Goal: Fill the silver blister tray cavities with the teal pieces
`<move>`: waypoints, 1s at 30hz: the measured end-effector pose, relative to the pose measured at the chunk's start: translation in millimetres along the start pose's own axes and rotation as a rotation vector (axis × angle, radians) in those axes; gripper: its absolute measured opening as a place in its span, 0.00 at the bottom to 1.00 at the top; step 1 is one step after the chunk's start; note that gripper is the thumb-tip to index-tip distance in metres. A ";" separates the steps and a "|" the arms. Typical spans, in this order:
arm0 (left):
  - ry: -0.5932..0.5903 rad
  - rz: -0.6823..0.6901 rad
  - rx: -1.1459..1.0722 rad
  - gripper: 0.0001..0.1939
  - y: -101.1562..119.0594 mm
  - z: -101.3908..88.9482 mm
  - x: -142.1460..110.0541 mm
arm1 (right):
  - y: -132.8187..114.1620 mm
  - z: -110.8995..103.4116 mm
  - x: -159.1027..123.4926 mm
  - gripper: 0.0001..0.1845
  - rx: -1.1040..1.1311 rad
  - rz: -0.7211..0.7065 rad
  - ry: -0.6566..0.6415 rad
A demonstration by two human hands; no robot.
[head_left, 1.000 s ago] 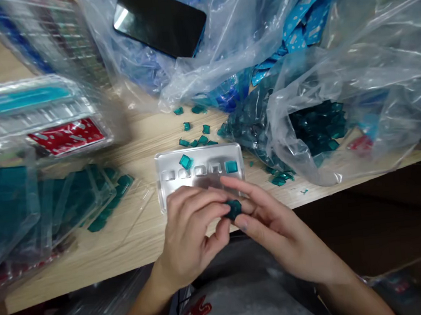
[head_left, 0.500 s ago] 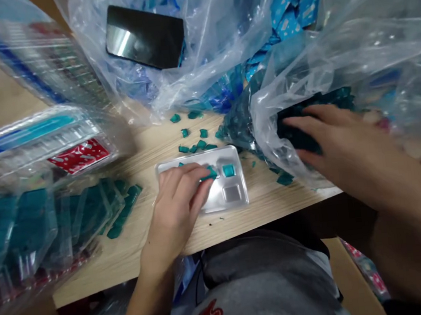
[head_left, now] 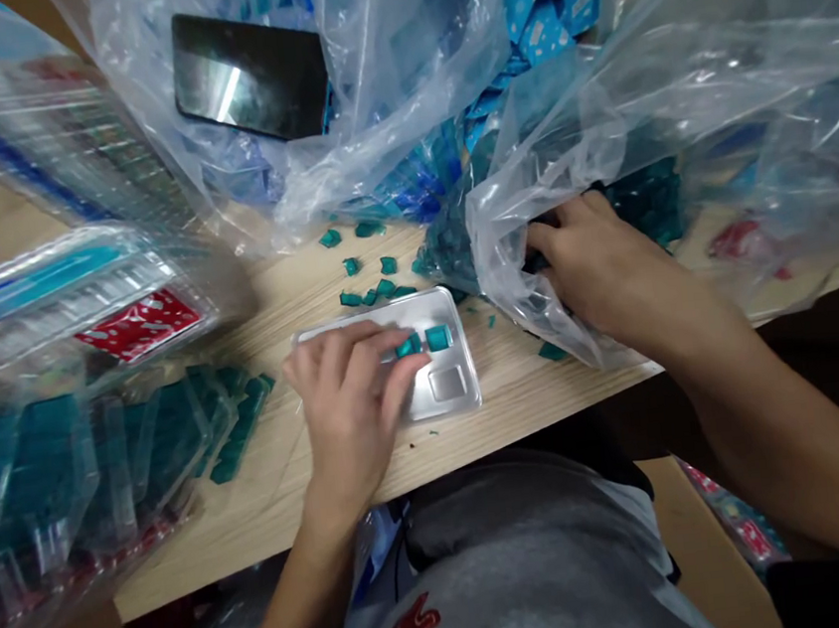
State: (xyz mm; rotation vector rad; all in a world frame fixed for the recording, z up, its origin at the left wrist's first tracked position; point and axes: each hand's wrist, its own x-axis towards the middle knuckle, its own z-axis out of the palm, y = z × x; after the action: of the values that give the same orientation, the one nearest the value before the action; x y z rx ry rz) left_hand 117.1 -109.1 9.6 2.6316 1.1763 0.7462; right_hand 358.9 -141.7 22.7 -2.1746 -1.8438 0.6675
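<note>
My left hand point(head_left: 349, 391) reaches over a small silver-coloured tray point(head_left: 464, 389) with square recesses. Its thumb and index finger are closed about a small teal translucent piece point(head_left: 408, 345) at one recess. Another teal square point(head_left: 438, 338) sits in the recess to the right, and the recess below that one shows bare. My right hand point(head_left: 593, 256) dips into the mouth of a clear plastic bag point(head_left: 490, 237) full of teal pieces. Its fingertips are hidden inside, so I cannot see whether they hold anything.
Loose teal pieces point(head_left: 385, 288) lie behind the tray. A dark phone point(head_left: 252, 77) rests on a big clear bag point(head_left: 396, 87) at the back. Clear packages with teal contents point(head_left: 59, 452) and a blister pack point(head_left: 72, 290) stand at the left. The wooden table's front edge point(head_left: 264, 550) is near my body.
My right hand has pushed deeper into the bag and its fingers have bent down among the teal pieces. The left hand's teal piece now lies lower, flatter at its recess. The view has shifted slightly.
</note>
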 end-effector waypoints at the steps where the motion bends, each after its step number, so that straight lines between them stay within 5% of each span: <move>1: -0.010 -0.033 -0.008 0.07 -3.5 -4.9 -1.1 | -3.1 -1.3 -0.4 0.15 -0.068 0.052 -0.047; 5: -0.120 -0.159 0.013 0.09 -16.3 -19.1 -3.0 | -6.9 -5.5 2.1 0.21 -0.271 0.137 -0.163; 10: -0.155 -0.220 -0.161 0.05 -20.4 -21.9 8.7 | 10.9 -10.4 -6.6 0.15 -0.051 -0.013 0.121; 13: -0.045 -0.232 -0.187 0.06 -22.1 -25.8 22.0 | 9.1 -18.5 -28.6 0.13 0.293 0.043 0.367; 16: -0.012 -0.190 -0.165 0.09 -15.9 -29.2 32.3 | -5.7 -23.8 -52.0 0.12 0.952 0.074 0.536; 19: 0.019 -0.177 -0.352 0.10 6.4 -32.1 29.8 | -25.8 -21.8 -66.2 0.11 1.501 0.056 0.421; 21: -0.008 -0.161 -0.588 0.11 26.1 -34.5 20.7 | -40.8 -16.6 -70.6 0.12 1.661 0.032 0.306; 25: -0.054 -0.145 -0.899 0.18 51.8 -36.6 1.8 | -71.6 -2.4 -73.0 0.10 1.590 -0.020 0.284; 30: 0.059 -0.270 -0.841 0.10 40.8 -36.6 -5.2 | -94.3 15.9 -68.6 0.11 1.444 -0.062 0.233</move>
State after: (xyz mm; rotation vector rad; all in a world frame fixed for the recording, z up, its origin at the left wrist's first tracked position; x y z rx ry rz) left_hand 122.4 -142.4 53.1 1.7381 0.9170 0.9881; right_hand 261.0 -192.3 64.3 -1.1079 -0.7433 1.1400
